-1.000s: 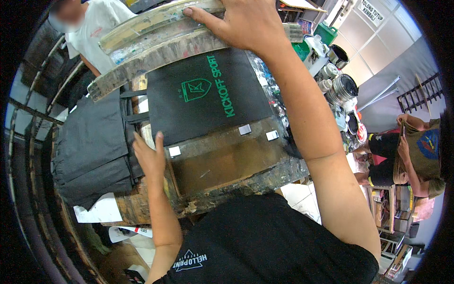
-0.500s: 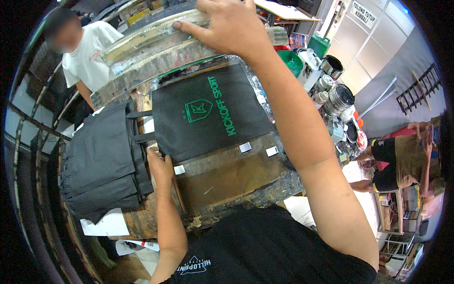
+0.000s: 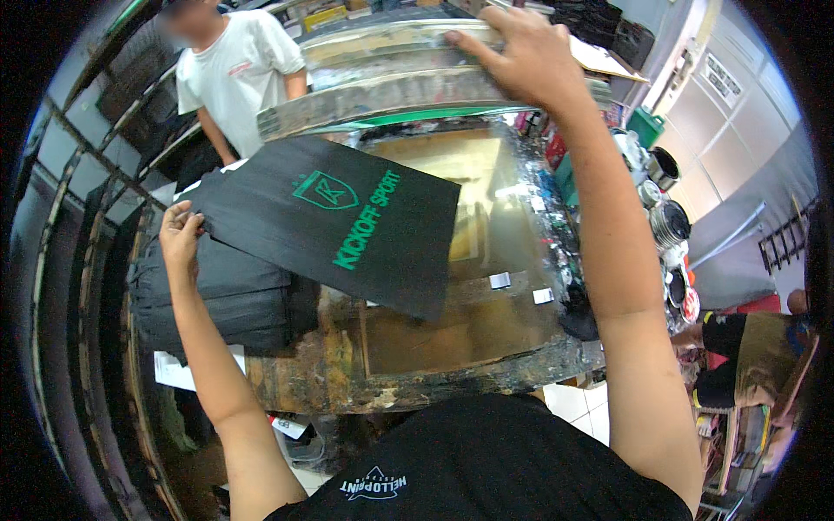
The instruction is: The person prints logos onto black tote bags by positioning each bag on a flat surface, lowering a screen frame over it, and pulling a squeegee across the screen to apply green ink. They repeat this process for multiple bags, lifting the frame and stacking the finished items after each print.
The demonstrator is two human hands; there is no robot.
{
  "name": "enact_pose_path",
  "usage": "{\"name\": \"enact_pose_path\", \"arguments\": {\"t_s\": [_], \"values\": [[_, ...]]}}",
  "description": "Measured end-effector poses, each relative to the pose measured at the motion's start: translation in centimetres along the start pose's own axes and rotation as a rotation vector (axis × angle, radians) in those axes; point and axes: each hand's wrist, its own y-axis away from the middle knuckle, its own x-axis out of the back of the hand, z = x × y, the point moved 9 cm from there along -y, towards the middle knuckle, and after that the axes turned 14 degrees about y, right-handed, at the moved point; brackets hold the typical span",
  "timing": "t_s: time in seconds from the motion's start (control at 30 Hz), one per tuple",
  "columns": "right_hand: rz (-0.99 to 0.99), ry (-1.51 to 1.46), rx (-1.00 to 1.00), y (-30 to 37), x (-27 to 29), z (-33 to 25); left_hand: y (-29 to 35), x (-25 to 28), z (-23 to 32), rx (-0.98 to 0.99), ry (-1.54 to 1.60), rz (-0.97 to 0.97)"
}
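My left hand (image 3: 181, 234) pinches the edge of a black fabric tote bag (image 3: 278, 208) printed in green with a crest and lettering. The bag slants up off a brown printing board (image 3: 434, 339), its lower right corner hanging over the board. Beneath its left part lies a stack of black bags (image 3: 226, 295). Far ahead, my right hand (image 3: 534, 61) grips the top of a raised wooden screen-printing frame (image 3: 373, 100), thumb on the near side and fingers over the top. Green ink shows along the frame's lower edge.
Small white tabs (image 3: 499, 280) sit on the board. Paint cans and tubs (image 3: 669, 221) crowd the table's right side, with a green jug (image 3: 645, 126) behind. A person in a white T-shirt (image 3: 239, 78) stands beyond the frame at left; another person (image 3: 738, 347) is at far right.
My left hand has lifted the printed bag off the board and drawn it leftward over the stack. My right hand still holds the frame up. The view has shifted somewhat.
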Motion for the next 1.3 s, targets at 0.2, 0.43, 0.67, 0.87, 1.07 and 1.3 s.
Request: {"name": "enact_pose_path", "arguments": {"t_s": [0.2,0.43,0.67,0.87,1.07,1.3], "values": [[0.325,-0.004,0.012,0.1,1.0,-0.5,-2.6,19.7,-7.8,-0.034,-0.351,0.264],[0.15,-0.037,0.042,0.1,-1.3,1.2,4.7,14.7,-3.3,-0.328,-0.771,0.573],[0.149,-0.098,0.012,0.3,-1.0,0.4,14.5,0.2,1.2,-0.756,-0.683,-0.054],[0.229,-0.094,-0.017,0.1,0.5,-0.5,18.5,0.5,0.0,-0.678,-0.599,0.016],[0.23,-0.009,-0.025,1.2,1.1,-0.7,16.8,-1.2,-0.4,-0.575,-0.764,-0.175],[0.184,-0.083,0.016,1.7,1.0,-1.0,16.4,-1.6,-10.4,-0.124,-1.262,-0.335]]}}
